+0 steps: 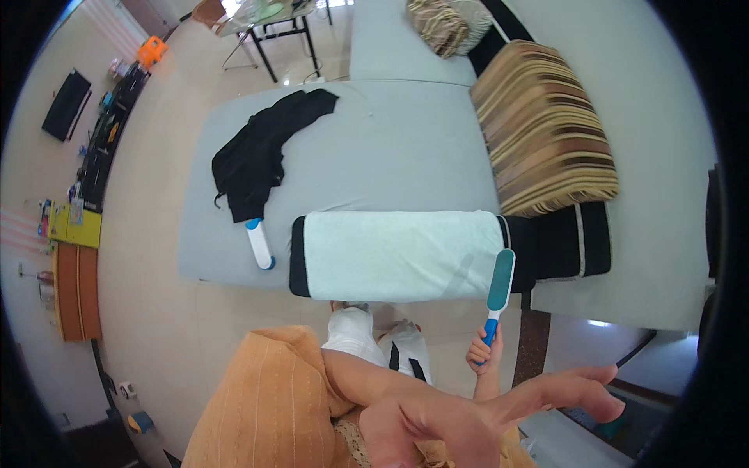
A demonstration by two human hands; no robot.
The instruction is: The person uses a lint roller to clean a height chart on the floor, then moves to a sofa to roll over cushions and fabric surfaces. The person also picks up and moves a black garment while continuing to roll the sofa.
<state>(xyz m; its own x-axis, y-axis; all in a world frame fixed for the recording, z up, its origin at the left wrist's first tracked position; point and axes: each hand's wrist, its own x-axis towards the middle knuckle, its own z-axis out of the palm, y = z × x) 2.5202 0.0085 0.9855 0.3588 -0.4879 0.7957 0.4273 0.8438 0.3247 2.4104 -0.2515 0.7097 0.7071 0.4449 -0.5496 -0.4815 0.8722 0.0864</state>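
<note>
My right hand (485, 354) is closed around the blue handle of a lint brush (501, 284), held upright with its green pad facing up. My left hand (468, 415) reaches across my body, near the camera, empty with fingers apart. Over the sofa's armrest lies a pale mint towel (404, 254), just left of the brush. A black garment (257, 152) is spread on the light grey sofa seat (386, 152). Touching the garment's lower end is a white and blue case (260, 244), perhaps the brush's holder.
A striped cushion (544, 128) leans along the sofa's back, with more cushions (439, 26) beyond. Past the sofa stands a table (269, 17) with things on it. A low black cabinet (111, 134) and a green-yellow cabinet (79, 225) line the left wall.
</note>
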